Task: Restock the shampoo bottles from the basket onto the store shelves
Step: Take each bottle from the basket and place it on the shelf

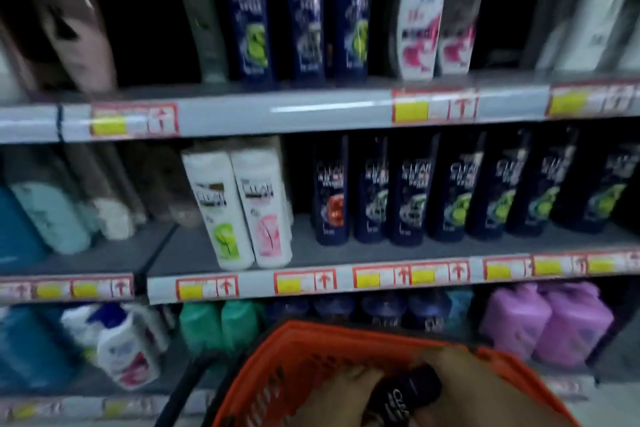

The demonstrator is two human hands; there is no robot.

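Hands meet inside the orange basket (298,350), right hand (478,388) curled round a dark Clear shampoo bottle (405,392) lying slantwise, left hand (346,395) touching it, matching row on middle shelf (242,253) far above-right.

"CLEAR" can be read on the two white bottles (242,208) at the front edge of the middle shelf (311,255), on the dark blue bottles (450,191) to their right and on the top shelf (298,10), and partly on the dark bottle (401,395) in the basket (277,357); price tags (434,106) are too blurred to read.
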